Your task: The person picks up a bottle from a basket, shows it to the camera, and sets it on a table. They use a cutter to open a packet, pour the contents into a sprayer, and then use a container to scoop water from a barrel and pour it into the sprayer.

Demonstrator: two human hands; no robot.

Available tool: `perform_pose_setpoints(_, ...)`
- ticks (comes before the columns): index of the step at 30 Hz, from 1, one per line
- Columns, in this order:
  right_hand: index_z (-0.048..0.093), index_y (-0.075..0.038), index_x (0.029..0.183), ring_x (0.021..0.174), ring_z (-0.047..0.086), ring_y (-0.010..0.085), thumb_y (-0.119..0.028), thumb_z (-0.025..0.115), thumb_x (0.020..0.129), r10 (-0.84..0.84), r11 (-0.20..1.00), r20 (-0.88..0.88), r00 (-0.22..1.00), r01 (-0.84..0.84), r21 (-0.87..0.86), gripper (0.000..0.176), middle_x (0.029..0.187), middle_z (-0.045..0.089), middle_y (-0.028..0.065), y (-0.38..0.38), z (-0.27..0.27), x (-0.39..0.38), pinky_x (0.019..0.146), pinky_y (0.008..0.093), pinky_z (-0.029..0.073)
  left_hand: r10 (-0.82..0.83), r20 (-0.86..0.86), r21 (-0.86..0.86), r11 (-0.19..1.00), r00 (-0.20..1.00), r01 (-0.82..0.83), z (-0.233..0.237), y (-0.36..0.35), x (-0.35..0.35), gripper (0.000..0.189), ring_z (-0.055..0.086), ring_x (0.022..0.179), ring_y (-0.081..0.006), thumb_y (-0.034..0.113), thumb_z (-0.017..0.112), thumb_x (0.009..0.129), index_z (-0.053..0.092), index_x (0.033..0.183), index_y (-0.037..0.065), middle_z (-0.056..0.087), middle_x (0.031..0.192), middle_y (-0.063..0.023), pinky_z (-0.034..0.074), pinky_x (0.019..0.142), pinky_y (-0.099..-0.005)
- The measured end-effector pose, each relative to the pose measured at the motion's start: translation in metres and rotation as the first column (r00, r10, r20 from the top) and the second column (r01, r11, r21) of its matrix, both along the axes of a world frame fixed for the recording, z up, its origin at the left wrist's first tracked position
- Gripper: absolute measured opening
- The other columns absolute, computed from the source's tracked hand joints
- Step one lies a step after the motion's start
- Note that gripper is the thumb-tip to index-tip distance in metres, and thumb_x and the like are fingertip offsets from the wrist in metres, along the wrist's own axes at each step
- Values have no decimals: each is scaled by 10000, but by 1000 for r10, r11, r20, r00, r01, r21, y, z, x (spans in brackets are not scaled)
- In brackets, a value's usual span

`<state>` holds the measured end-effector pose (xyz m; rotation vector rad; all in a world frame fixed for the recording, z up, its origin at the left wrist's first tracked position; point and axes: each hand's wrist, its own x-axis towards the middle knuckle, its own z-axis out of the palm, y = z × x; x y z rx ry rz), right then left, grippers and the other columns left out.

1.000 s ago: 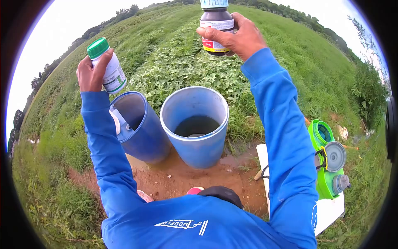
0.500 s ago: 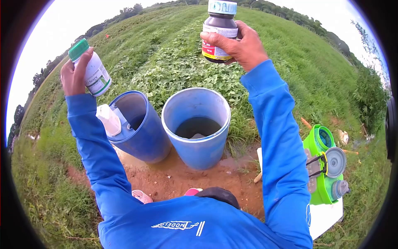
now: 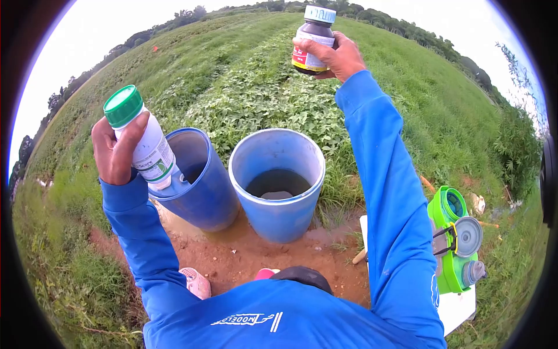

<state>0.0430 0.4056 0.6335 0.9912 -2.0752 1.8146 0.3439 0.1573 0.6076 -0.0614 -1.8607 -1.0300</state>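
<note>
My left hand (image 3: 118,148) is closed round a white bottle (image 3: 152,145) with a green cap and a green-and-white label reading "Score". It is tilted, above the left blue drum (image 3: 212,200). Higher up and to the right, my right hand (image 3: 343,56) grips a dark bottle (image 3: 314,41) with a pale blue-white cap and a red, white and yellow label. Both caps are on. Below and between my arms stands the second blue drum (image 3: 279,218), open at the top, with dark liquid inside.
A bright green sprayer tank (image 3: 450,232), its grey lid swung open, stands at the right by a white board (image 3: 456,308). Wet reddish soil (image 3: 250,262) lies round the drums. Leafy plants (image 3: 250,107) and grass spread out ahead.
My left hand has brought the white bottle lower and closer, covering the white object on the left drum's rim. My right hand has shifted the dark bottle slightly right and farther away.
</note>
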Motion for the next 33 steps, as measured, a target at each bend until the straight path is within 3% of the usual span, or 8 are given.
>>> perform_pose_setpoints(9, 613, 35, 1172, 910, 714, 240, -454, 885, 614, 176, 983, 12, 984, -177, 45, 790, 1071, 682, 187, -4, -14, 42, 676, 358, 636, 246, 55, -63, 968, 968, -242, 3, -65, -27, 295, 614, 670, -105, 293, 714, 839, 718, 866, -1, 679, 756, -47, 467, 623, -278)
perform_pose_setpoints(13, 612, 34, 1174, 907, 714, 246, -453, 887, 613, 159, 987, 5, 987, -160, 17, 793, 1070, 679, 187, -3, -13, 47, 676, 356, 637, 153, 82, -16, 988, 985, -152, -6, -65, -31, 295, 616, 681, -107, 292, 715, 836, 723, 869, -1, 680, 752, -52, 469, 635, -276)
perform_pose_setpoints(23, 594, 35, 1205, 905, 714, 255, -466, 880, 613, 163, 986, 41, 986, -165, 40, 826, 1070, 671, 193, 1, -24, 36, 652, 349, 633, 160, 74, -57, 986, 984, -156, -6, -64, -38, 301, 625, 697, -116, 295, 723, 826, 722, 878, -1, 689, 772, -58, 477, 651, -284)
perform_pose_setpoints(26, 598, 28, 1204, 926, 709, 249, -464, 880, 615, 132, 988, 55, 990, -136, 74, 817, 1077, 674, 189, 0, -26, 38, 695, 355, 625, 151, 98, -54, 988, 984, -146, -9, -64, -37, 306, 627, 701, -118, 298, 723, 826, 719, 883, -2, 691, 780, -61, 478, 654, -284)
perform_pose_setpoints(33, 603, 9, 1184, 994, 683, 226, -307, 889, 678, 339, 941, 168, 926, -332, -69, 661, 1110, 680, 146, 4, -59, 62, 864, 360, 564, -3, 171, 54, 999, 985, -6, -53, -52, -40, 259, 635, 717, -115, 231, 709, 823, 699, 905, -15, 693, 793, -63, 492, 671, -283)
